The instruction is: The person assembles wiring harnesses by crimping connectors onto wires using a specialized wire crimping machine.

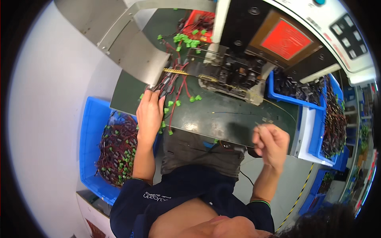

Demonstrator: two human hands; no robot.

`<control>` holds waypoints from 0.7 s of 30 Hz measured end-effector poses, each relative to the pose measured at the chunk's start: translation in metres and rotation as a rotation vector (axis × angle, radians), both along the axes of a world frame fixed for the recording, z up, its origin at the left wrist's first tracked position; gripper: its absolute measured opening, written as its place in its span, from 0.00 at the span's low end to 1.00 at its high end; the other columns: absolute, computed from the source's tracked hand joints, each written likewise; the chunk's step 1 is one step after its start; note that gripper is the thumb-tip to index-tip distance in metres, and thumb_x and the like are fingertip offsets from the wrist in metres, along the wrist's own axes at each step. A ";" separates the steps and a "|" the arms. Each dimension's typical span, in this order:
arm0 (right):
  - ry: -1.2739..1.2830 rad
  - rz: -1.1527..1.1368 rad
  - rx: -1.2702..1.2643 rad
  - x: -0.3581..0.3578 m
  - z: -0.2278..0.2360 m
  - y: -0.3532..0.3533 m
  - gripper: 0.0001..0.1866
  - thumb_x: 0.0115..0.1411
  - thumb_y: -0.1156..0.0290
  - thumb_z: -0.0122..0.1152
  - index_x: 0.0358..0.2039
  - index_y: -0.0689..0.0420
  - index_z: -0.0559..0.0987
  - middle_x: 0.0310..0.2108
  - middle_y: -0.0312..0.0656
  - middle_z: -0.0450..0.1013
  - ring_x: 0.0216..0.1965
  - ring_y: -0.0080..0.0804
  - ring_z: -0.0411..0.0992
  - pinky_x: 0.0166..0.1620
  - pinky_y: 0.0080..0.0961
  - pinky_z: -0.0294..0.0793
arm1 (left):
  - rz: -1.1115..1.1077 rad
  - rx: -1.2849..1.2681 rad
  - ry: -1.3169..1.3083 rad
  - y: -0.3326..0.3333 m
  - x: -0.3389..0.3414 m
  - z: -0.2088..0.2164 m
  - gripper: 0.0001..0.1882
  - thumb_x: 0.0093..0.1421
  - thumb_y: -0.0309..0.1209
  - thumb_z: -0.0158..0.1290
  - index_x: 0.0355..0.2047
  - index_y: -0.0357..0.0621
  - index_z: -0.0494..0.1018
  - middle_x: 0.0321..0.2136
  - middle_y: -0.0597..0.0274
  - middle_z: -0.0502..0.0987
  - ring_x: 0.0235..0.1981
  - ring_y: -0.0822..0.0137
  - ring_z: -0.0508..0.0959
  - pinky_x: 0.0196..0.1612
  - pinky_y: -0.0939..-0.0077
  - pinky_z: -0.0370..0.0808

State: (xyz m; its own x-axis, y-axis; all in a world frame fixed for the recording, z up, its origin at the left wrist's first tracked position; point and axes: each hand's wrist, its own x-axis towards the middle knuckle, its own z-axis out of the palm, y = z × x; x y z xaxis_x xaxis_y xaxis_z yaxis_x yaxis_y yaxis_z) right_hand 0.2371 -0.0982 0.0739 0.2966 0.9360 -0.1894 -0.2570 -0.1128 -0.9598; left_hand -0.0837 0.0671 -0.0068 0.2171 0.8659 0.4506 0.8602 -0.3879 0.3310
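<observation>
My left hand (150,111) reaches to the left side of the green table, its fingers closed on wire harnesses (168,84). These are dark red and black leads with black cylindrical parts and green connectors, lying under a bent metal chute (152,59). My right hand (272,142) is raised at the table's right front edge, thumb and fingers pinched together. Whatever lies between those fingertips is too small to make out. A thin dark wire (234,113) lies on the table between my hands. Behind it stands the black metal tooling (238,73) of a bench machine.
A blue bin (88,139) of harnesses stands at the left below the table. A red tray (193,23) sits at the back. On the right are a blue tray (295,98) of black parts and another blue bin (315,146) of wires. The machine's panel (349,35) rises at the upper right.
</observation>
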 end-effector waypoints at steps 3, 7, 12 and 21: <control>-0.316 -0.103 0.168 0.055 0.055 -0.055 0.11 0.70 0.73 0.60 0.29 0.65 0.77 0.25 0.45 0.77 0.17 0.18 0.64 0.18 0.16 0.63 | 0.035 -0.020 0.106 0.006 0.011 -0.009 0.14 0.63 0.27 0.60 0.49 0.38 0.78 0.43 0.48 0.78 0.47 0.44 0.78 0.49 0.54 0.75; -0.822 -0.441 0.225 0.137 0.176 -0.135 0.15 0.73 0.65 0.57 0.30 0.59 0.76 0.23 0.39 0.71 0.14 0.12 0.57 0.16 0.11 0.54 | -0.035 -0.089 0.184 0.011 0.014 -0.001 0.14 0.62 0.24 0.59 0.48 0.39 0.75 0.43 0.47 0.78 0.42 0.43 0.77 0.46 0.51 0.74; -1.450 -0.612 -0.109 0.226 0.275 -0.156 0.17 0.76 0.62 0.54 0.42 0.63 0.82 0.22 0.28 0.67 0.20 0.12 0.59 0.28 0.15 0.60 | 0.041 -0.107 0.186 0.000 0.020 0.022 0.19 0.64 0.23 0.55 0.55 0.42 0.73 0.45 0.48 0.77 0.42 0.42 0.80 0.43 0.49 0.76; -2.155 -0.422 0.001 0.252 0.142 -0.053 0.21 0.65 0.67 0.66 0.57 0.57 0.78 0.53 0.46 0.78 0.55 0.45 0.76 0.58 0.37 0.75 | -0.165 -0.179 -0.180 -0.017 0.005 0.055 0.05 0.60 0.19 0.58 0.37 0.31 0.77 0.33 0.53 0.72 0.27 0.59 0.74 0.35 0.66 0.73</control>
